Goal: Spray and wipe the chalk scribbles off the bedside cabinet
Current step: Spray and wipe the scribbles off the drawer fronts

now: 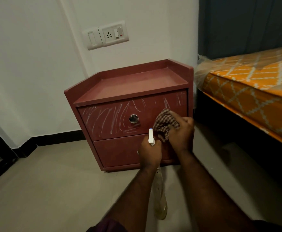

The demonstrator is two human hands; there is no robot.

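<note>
Left grip (pixel 151 152) clamps spray bottle (pixel 151 137), right grip (pixel 182 134) clamps cloth (pixel 165 124); a dry wipe may smear chalk scribbles (pixel 106 119).

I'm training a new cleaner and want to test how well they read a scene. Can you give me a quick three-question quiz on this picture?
1. True or false: the right hand grips a checked cloth.
2. Multiple choice: what does the left hand hold? A) a stick of chalk B) a spray bottle C) a sponge
3. Fill in the gap: the chalk scribbles lie on the bedside cabinet's ____ drawer.

Key: 1 true; 2 B; 3 top.
</note>
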